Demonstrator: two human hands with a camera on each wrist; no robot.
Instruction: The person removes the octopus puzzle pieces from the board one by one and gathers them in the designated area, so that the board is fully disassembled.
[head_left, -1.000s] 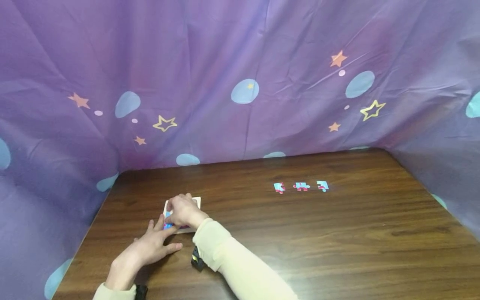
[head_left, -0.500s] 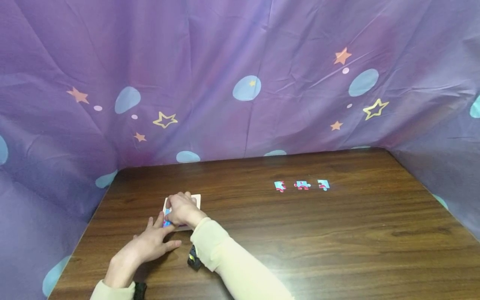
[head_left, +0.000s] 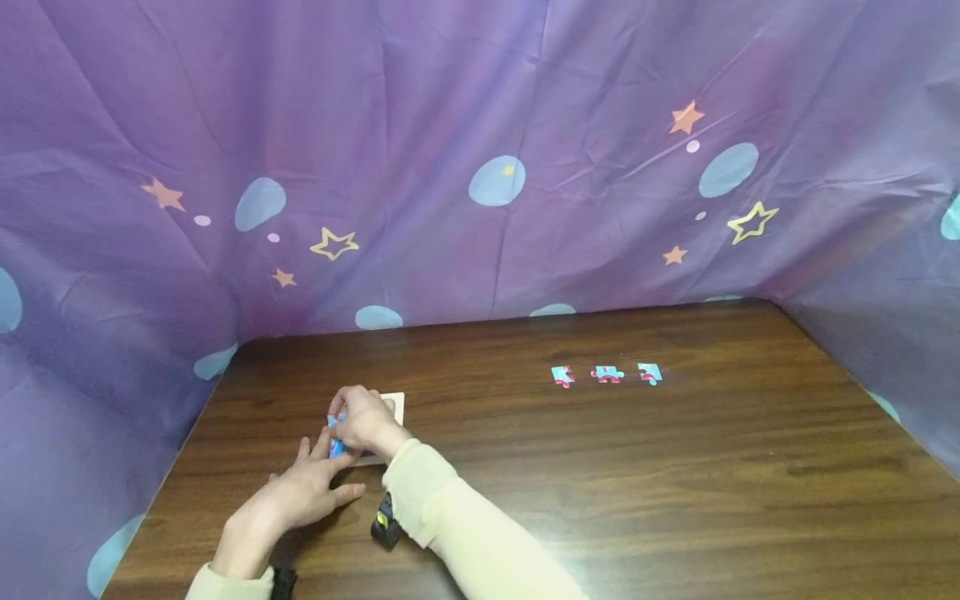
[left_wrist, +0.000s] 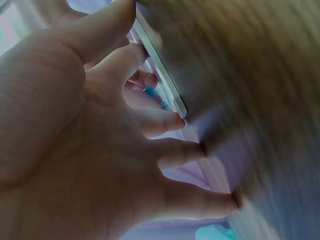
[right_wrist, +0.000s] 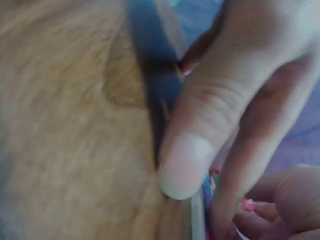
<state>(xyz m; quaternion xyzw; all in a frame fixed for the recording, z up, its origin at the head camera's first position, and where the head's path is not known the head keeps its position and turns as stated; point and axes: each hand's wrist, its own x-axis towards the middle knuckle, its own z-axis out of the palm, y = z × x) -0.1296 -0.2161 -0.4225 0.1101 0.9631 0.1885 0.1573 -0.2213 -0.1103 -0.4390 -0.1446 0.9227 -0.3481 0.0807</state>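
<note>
A small puzzle board with a white rim (head_left: 399, 406) lies at the left of the table, mostly covered by both hands. Over its left part, the right hand (head_left: 365, 421) pinches a blue puzzle piece (head_left: 333, 422) between thumb and bent fingers. The left hand (head_left: 296, 493) has its fingers spread, index finger across the board's near left corner and other fingertips on the tabletop beside it. In the left wrist view, the board's edge (left_wrist: 162, 72) runs past those fingers. The right thumb (right_wrist: 187, 162) lies along the board's edge in the right wrist view.
Three loose puzzle pieces lie in a row farther back on the brown wooden table (head_left: 675, 483): a left one (head_left: 562, 376), a middle one (head_left: 606, 373) and a right one (head_left: 649, 372). A purple curtain (head_left: 420, 167) encloses the back and sides.
The blue piece under the right fingers has shifted slightly, now covering the board's left rim that showed white before. The left hand stays in place.
</note>
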